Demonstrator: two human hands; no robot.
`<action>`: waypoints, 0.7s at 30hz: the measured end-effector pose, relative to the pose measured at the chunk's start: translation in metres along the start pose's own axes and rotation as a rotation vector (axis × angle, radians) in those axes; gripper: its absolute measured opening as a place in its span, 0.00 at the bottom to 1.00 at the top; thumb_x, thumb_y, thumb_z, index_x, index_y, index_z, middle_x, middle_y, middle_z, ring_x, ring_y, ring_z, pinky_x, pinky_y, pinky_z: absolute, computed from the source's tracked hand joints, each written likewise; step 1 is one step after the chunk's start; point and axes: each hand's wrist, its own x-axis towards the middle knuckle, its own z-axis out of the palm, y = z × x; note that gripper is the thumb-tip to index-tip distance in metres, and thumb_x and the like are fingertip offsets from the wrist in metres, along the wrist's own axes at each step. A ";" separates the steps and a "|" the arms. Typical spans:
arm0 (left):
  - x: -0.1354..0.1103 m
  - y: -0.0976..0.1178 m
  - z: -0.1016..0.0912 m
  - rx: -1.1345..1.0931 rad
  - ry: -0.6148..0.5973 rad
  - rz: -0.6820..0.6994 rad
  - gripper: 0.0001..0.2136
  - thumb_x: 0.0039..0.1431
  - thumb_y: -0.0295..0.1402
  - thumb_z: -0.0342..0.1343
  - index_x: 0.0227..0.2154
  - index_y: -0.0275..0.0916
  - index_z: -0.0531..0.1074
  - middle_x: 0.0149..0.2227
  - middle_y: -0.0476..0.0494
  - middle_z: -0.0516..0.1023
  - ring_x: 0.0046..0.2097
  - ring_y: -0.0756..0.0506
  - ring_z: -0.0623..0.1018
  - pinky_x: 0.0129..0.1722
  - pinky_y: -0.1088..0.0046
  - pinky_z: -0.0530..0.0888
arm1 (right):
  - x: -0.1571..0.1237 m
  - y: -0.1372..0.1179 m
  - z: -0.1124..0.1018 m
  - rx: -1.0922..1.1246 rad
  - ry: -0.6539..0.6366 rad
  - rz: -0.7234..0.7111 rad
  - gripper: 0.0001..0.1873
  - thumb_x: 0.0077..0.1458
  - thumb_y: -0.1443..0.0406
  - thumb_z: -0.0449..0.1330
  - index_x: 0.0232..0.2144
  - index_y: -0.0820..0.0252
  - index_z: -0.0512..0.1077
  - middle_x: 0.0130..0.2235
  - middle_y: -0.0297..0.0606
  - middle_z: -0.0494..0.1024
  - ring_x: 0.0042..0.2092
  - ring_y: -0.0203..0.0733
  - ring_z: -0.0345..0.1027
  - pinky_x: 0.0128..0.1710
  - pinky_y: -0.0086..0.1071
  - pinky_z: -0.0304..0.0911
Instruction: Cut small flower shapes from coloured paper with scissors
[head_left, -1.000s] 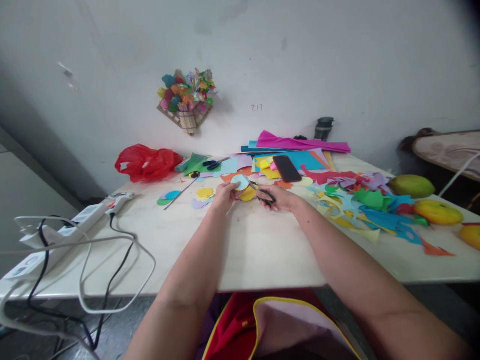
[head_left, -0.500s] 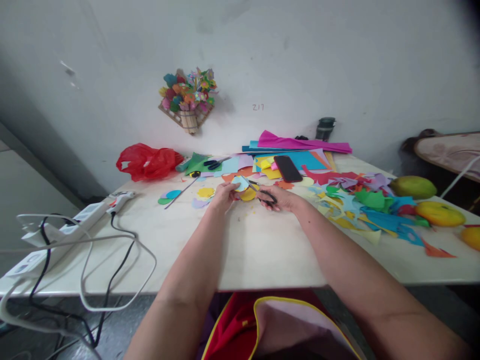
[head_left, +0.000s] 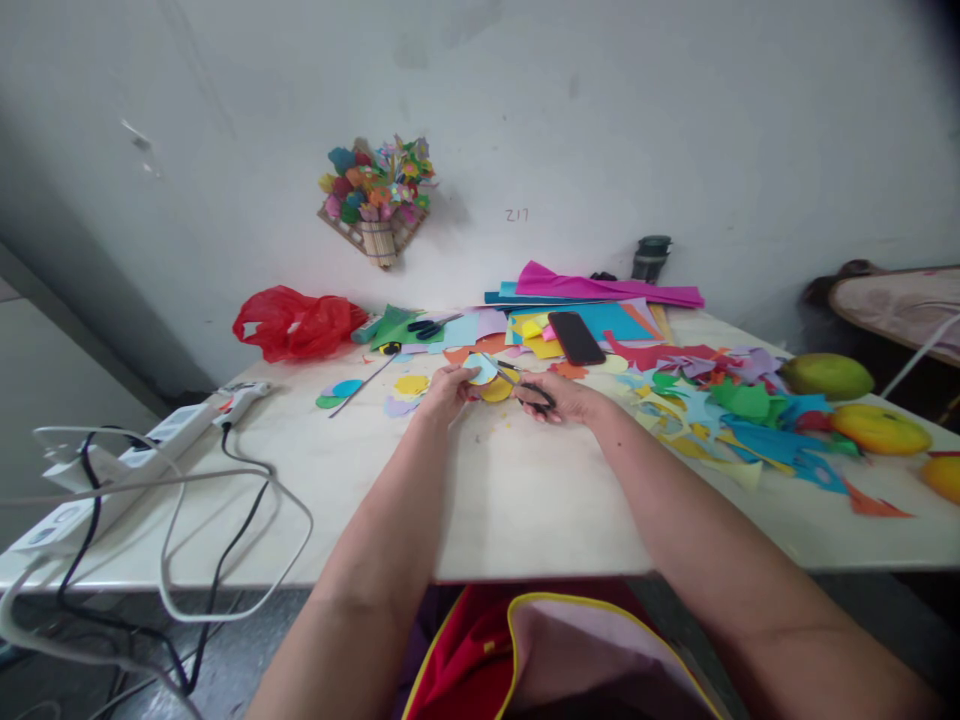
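Pinched in my left hand (head_left: 448,390) is a light blue piece of paper (head_left: 482,368), held just above the table. My right hand (head_left: 561,396) is closed round the dark handles of a pair of scissors (head_left: 538,397). Their blades point left and meet the right edge of the blue paper. Just below the blades is a yellow paper circle (head_left: 498,388); whether it touches the hands I cannot tell. Left of my left hand lie yellow scalloped paper pieces (head_left: 411,385) and a blue paper circle (head_left: 347,388) over a green one.
Paper scraps (head_left: 750,400) and mangoes (head_left: 881,428) cover the right side. Behind my hands lie a phone (head_left: 576,338), coloured sheets and second scissors (head_left: 425,328). A red plastic bag (head_left: 300,322) sits back left. A power strip (head_left: 112,480) with loose cables lines the left edge.
Very little differs. The blue paper and the scissor blades have shifted slightly against each other; both hands stay in the same place.
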 end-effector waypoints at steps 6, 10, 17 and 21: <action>0.000 -0.001 0.001 0.009 0.011 -0.003 0.04 0.44 0.20 0.61 0.26 0.30 0.75 0.30 0.37 0.81 0.35 0.41 0.82 0.28 0.73 0.79 | 0.003 0.006 -0.002 -0.004 -0.019 -0.012 0.15 0.53 0.58 0.64 0.27 0.59 0.64 0.19 0.29 0.69 0.16 0.28 0.59 0.08 0.21 0.45; 0.002 -0.003 -0.002 0.014 0.008 -0.007 0.05 0.43 0.21 0.62 0.27 0.31 0.75 0.31 0.37 0.82 0.38 0.38 0.83 0.33 0.69 0.81 | 0.001 0.003 -0.002 -0.038 -0.024 -0.022 0.16 0.54 0.57 0.64 0.27 0.59 0.64 0.19 0.28 0.68 0.16 0.28 0.59 0.09 0.21 0.46; 0.003 -0.004 -0.002 0.003 -0.009 -0.009 0.05 0.42 0.21 0.62 0.26 0.31 0.74 0.29 0.39 0.81 0.35 0.41 0.83 0.29 0.73 0.79 | 0.002 0.003 -0.002 -0.040 -0.023 -0.025 0.15 0.54 0.58 0.64 0.27 0.59 0.63 0.18 0.28 0.68 0.16 0.28 0.59 0.09 0.21 0.45; 0.001 -0.003 0.000 -0.010 0.006 -0.007 0.05 0.42 0.21 0.63 0.25 0.31 0.74 0.29 0.38 0.81 0.34 0.41 0.83 0.30 0.73 0.79 | 0.002 0.004 -0.002 -0.006 -0.006 -0.013 0.13 0.54 0.59 0.63 0.26 0.59 0.64 0.18 0.28 0.68 0.15 0.28 0.59 0.09 0.21 0.45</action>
